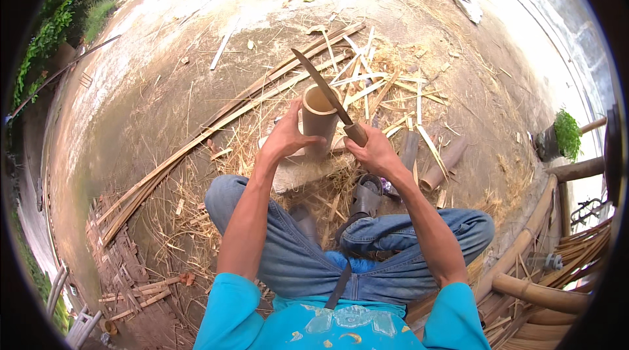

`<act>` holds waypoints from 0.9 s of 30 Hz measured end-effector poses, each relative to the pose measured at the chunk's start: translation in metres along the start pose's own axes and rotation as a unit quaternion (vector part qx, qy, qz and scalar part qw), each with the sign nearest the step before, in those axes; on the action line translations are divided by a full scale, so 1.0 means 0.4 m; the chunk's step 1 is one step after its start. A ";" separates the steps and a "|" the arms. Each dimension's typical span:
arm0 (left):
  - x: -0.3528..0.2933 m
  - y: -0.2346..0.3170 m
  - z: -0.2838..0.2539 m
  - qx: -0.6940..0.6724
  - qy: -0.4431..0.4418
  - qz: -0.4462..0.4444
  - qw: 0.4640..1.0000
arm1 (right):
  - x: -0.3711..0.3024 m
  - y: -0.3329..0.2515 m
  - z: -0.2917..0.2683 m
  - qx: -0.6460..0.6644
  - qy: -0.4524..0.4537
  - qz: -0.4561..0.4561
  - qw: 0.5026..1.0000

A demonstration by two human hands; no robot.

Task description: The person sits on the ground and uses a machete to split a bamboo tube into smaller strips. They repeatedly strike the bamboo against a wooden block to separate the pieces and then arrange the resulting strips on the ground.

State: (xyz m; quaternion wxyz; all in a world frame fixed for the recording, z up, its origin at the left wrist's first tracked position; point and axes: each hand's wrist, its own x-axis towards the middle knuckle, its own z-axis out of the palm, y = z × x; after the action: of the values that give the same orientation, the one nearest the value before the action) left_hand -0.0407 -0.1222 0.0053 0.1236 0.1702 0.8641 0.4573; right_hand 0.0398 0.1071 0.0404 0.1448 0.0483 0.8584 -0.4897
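A short, hollow bamboo tube (320, 128) stands upright in front of me, its open end facing up. My left hand (289, 134) grips it from the left, thumb across the near side. In my right hand (375, 152) is a machete (321, 83), held by its wooden handle. The long dark blade slants up and to the left, over the right part of the tube's rim; whether it touches the rim I cannot tell. Beneath the tube lies a pale flat block (288, 176), partly hidden by the tube and my hand.
Long split bamboo strips (223, 121) run diagonally across the ground to the left. Thin pale slivers (367, 81) and shavings lie scattered beyond the tube. Bamboo pieces (445, 163) rest right of my sandalled foot. A potted plant (565, 134) and bamboo poles (537, 291) stand at the right edge.
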 end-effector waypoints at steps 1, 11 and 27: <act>0.021 0.001 0.018 -0.023 -0.002 0.012 1.000 | 0.007 0.016 0.007 -0.011 0.032 -0.038 0.999; 0.083 -0.047 0.055 -0.052 -0.025 0.002 0.998 | 0.075 0.094 0.005 -0.140 0.151 -0.140 0.968; 0.019 -0.020 0.085 -0.102 -0.053 0.095 0.989 | -0.091 0.053 -0.049 0.062 -0.010 -0.045 0.997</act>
State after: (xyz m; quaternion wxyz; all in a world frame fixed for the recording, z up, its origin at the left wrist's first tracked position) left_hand -0.0366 -0.0979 -0.0204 0.1420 0.2618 0.7853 0.5427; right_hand 0.0752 0.1369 0.0431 0.1275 0.0133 0.8265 -0.5481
